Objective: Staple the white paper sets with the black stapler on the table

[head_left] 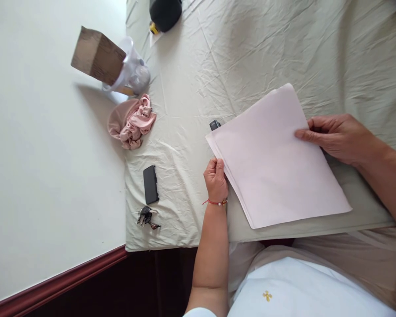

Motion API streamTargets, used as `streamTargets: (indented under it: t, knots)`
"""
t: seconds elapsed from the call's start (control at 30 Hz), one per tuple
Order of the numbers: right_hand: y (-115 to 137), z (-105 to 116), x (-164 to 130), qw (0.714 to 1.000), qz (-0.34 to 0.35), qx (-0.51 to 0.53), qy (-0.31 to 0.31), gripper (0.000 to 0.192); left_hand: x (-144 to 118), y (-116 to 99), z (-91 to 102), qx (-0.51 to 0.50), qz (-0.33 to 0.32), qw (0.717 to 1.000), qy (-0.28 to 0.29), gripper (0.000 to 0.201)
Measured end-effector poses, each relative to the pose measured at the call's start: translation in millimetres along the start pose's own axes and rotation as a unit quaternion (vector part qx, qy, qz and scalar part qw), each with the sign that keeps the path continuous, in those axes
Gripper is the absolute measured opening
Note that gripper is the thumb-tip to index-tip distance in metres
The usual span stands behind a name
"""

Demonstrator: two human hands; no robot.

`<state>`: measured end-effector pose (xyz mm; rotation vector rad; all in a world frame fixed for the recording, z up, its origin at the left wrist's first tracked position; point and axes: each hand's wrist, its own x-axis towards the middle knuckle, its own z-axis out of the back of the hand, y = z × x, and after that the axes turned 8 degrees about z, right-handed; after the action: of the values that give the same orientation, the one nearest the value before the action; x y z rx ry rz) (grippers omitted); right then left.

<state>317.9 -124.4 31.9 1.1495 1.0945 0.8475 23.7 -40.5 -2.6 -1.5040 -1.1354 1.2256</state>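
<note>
Some pale pinkish-white sheets of paper (273, 163) are held between my two hands, tilted above the cloth-covered surface near its front edge. My left hand (215, 178) pinches their left edge, its thumb on top and fingers beneath. On the opposite side my right hand (336, 136) grips the right edge, with the thumb lying flat on the top sheet. More than one layer shows along the left edge. A small black object (214, 125) pokes out from behind the paper's upper left corner; most of it is hidden, so its kind is unclear.
Along the white wall (53, 176) at left are a white bin (140, 72) with a brown cardboard box (99, 55) in it, a bunched pink cloth (132, 121), a black phone (151, 185) and keys (147, 217). A black rounded object (166, 13) and a yellow item (153, 28) sit at the back.
</note>
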Motion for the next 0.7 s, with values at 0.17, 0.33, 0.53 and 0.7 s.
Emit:
streamTargets:
  t: [0.17,0.33,0.53,0.7]
  knots:
    - [-1.3,-0.6,1.1,1.0,0.001,-0.006,-0.006,0.027,3.0,0.7,0.9,-0.007,-0.002,1.0,-0.025,0.052]
    - [-4.8,0.2,2.4,1.0,-0.001,0.004,-0.011,0.031,1.6,0.5,1.6,-0.029,-0.005,0.999,-0.038,0.056]
    - [-8.9,3.8,2.5,0.999,-0.015,0.04,-0.001,0.027,4.2,0.9,1.2,0.001,-0.005,0.999,-0.038,0.038]
    - [-10.8,7.2,4.2,0.998,-0.014,0.056,0.013,0.028,4.2,-2.4,-1.0,-0.026,0.003,0.999,-0.035,0.04]
